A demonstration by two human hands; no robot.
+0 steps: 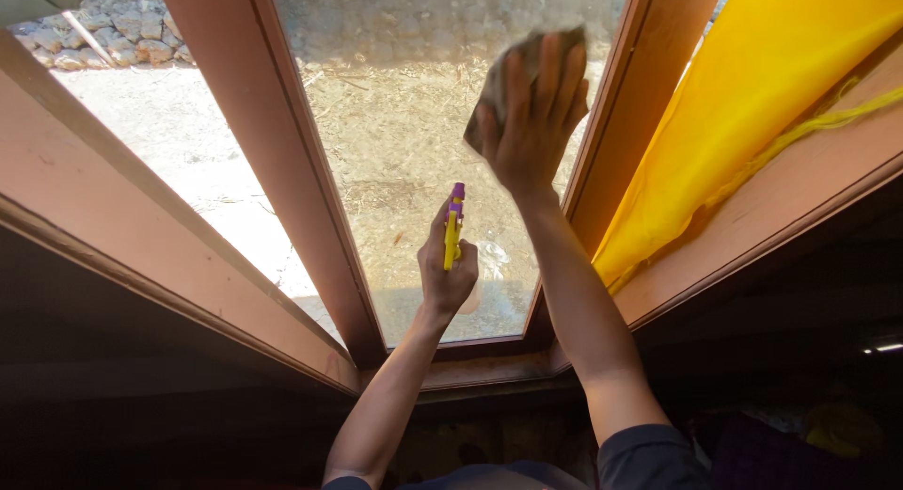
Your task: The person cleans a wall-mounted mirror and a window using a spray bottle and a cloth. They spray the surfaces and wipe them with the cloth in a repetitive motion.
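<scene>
My right hand point(534, 118) presses a brownish-grey cloth point(508, 62) flat against the upper right part of the middle glass pane point(395, 123). Its fingers are spread over the cloth. Below it, my left hand point(445, 269) grips a spray bottle point(454, 222) with a yellow body and purple nozzle, held upright close to the lower part of the same pane. The bottle's lower half is hidden inside my fist.
The pane sits in a reddish-brown wooden window frame point(282, 161), with another pane point(160, 142) to the left. A yellow curtain point(743, 104) hangs at the right with a yellow cord point(828, 118). Outside lie dry ground and stones. Below the sill point(489, 368) it is dark.
</scene>
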